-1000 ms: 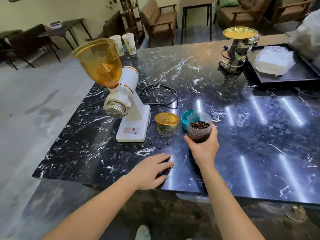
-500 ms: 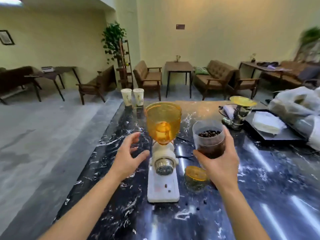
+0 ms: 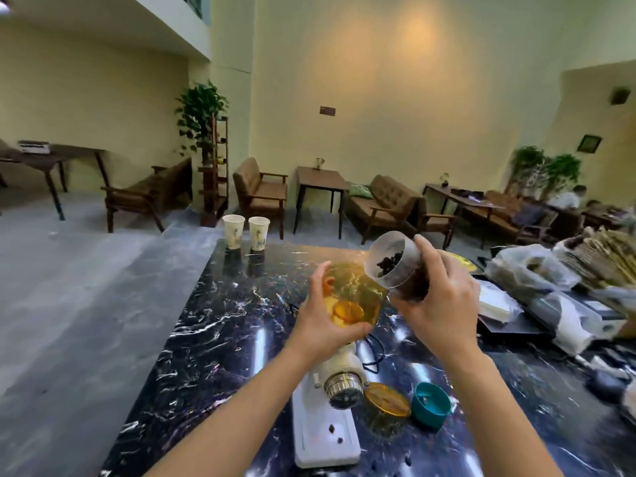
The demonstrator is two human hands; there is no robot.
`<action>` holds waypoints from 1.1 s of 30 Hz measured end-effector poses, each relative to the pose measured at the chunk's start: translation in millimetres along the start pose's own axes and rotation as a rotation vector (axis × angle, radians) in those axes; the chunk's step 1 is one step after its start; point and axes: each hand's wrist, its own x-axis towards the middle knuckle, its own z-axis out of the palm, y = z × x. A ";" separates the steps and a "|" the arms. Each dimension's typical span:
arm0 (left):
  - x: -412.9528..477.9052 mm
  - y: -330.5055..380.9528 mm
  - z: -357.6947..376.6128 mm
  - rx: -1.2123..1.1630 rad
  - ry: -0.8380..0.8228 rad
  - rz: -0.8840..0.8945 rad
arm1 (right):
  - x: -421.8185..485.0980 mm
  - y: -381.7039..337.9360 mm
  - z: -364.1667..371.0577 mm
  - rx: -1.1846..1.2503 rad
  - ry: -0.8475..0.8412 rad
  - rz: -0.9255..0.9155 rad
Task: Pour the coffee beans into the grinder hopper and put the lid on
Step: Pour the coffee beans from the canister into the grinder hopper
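Observation:
A white coffee grinder (image 3: 323,425) stands on the black marble counter (image 3: 213,339), topped by an open amber hopper (image 3: 358,290). My left hand (image 3: 320,321) grips the hopper's left side and base. My right hand (image 3: 444,304) holds a clear cup of coffee beans (image 3: 392,259), tilted left with its mouth over the hopper's right rim; the beans lie against the lower lip. The amber hopper lid (image 3: 387,399) rests on the counter just right of the grinder's metal spout. A few loose beans lie on the grinder's base.
A teal cap (image 3: 430,402) sits right of the amber lid. Two paper cups (image 3: 246,231) stand at the counter's far left edge. Plastic bags (image 3: 530,270), a white packet on a dark tray (image 3: 509,327) and other clutter fill the right side. A black cord runs behind the grinder.
My left hand closed on the hopper. My right hand lifted the cup and tipped it over the hopper's rim. The camera tilted upward.

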 end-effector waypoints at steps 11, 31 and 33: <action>2.6 -3.1 -2.0 0.022 -0.038 -0.020 | 17.8 10.2 8.0 -0.277 -0.035 -0.175; 1.3 -0.4 -1.1 0.024 -0.040 -0.042 | 28.3 10.1 1.4 -0.362 -0.074 -0.294; 0.8 0.7 -1.0 0.024 -0.039 -0.047 | 28.8 10.0 1.0 -0.378 -0.078 -0.304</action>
